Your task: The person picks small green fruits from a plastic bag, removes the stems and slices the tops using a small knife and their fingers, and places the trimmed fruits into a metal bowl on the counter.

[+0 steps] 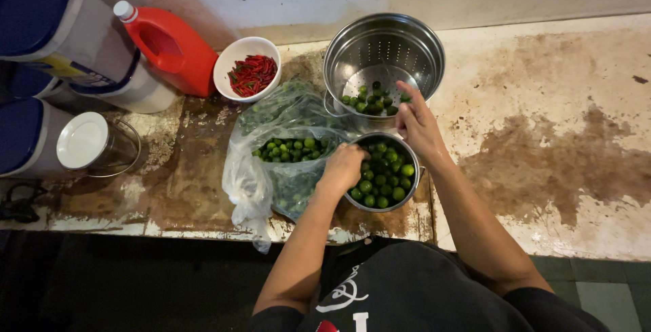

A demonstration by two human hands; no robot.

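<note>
A small steel bowl full of little green limes sits at the counter's front edge. My left hand reaches into its left side, fingers curled down among the limes; whether it grips one I cannot tell. My right hand hovers over the bowl's far rim, pinching a small green lime at its fingertips next to a tall steel colander with several limes at its bottom. Left of the bowl lies a clear plastic bag holding more limes.
A white bowl of red chillies stands at the back, next to a red plastic jug. White tubs with blue lids and a glass jar with a white lid crowd the left. The worn, stained counter stretches right.
</note>
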